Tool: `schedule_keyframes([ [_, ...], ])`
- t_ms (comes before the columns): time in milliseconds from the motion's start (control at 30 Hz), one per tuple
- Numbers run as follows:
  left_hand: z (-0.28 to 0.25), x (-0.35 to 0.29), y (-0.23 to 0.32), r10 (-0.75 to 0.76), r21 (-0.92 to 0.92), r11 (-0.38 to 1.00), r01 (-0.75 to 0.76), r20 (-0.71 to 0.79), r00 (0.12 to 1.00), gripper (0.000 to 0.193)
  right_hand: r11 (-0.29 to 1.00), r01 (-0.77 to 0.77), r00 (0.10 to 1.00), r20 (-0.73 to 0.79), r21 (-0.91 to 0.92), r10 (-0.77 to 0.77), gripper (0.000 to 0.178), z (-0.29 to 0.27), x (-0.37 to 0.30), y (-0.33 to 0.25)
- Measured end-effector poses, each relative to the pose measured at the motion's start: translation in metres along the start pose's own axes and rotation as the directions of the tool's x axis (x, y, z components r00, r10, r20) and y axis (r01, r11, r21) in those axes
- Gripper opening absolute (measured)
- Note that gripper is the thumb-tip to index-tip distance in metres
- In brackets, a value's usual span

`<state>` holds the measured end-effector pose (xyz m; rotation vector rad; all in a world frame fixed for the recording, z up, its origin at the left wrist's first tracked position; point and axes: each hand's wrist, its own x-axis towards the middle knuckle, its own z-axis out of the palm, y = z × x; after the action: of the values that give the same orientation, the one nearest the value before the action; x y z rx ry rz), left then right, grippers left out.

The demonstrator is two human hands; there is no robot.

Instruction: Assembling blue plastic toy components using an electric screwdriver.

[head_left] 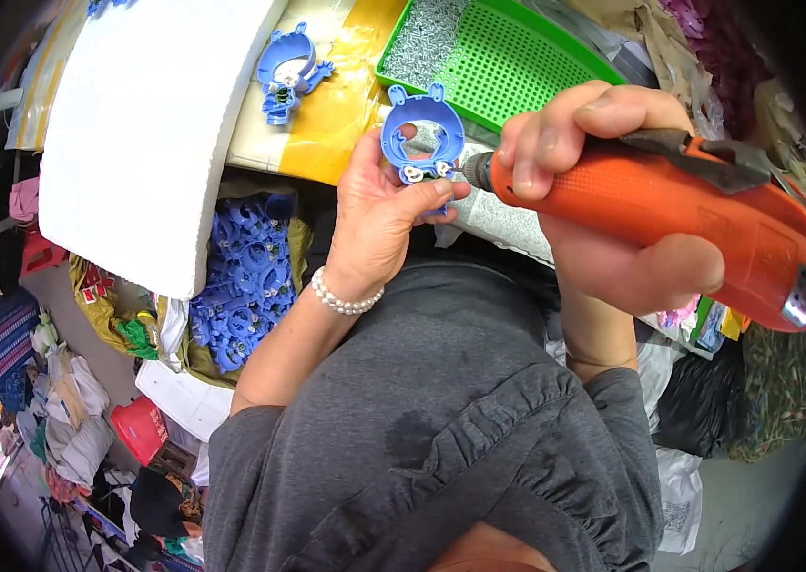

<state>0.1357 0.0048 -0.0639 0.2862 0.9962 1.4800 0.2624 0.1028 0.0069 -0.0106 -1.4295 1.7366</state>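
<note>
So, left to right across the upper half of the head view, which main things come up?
White foam board → loose blue piece → held blue piece → orange power screwdriver.

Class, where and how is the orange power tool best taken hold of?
Probably by its thick orange body, from the right, behind the ridged collar: it is long and rounded, and the bit end points left, at the blue ring piece. A dark lever lies along the far side.
</note>
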Motion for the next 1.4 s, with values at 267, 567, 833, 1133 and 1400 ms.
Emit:
schedule_keyframes([
  [267, 0.006, -0.005, 0.002, 0.001, -0.002, 1.0, -0.001, 0.011, 1.0, 0.048, 0.945, -0.254, 0.941, -0.277, -0.206, 0.193, 0.078, 0.017, -0.004, -0.008],
  [567, 0.014, -0.008, -0.001, 0.102, 0.013, 0.995, -0.101, -0.038, 0.994, 0.046, 0.928, -0.235, 0.959, -0.225, -0.288, 0.173, 0.068, 0.019, -0.009, -0.012],
  [833, 0.007, -0.007, 0.0, -0.023, -0.033, 0.999, 0.025, 0.049, 0.999, 0.048, 0.976, -0.127, 0.989, -0.097, -0.177, 0.111, 0.074, 0.011, -0.002, -0.015],
  [1133, 0.0, -0.001, 0.002, -0.146, -0.016, 0.989, 0.147, 0.079, 0.986, 0.05, 0.984, -0.03, 0.935, -0.353, -0.176, -0.034, 0.037, -0.055, 0.054, 0.046],
  [1400, -0.004, 0.0, 0.004, -0.183, 0.021, 0.983, 0.181, 0.1, 0.978, 0.052, 0.977, -0.041, 0.89, -0.451, -0.211, -0.06, 0.033, -0.058, 0.069, 0.064],
])
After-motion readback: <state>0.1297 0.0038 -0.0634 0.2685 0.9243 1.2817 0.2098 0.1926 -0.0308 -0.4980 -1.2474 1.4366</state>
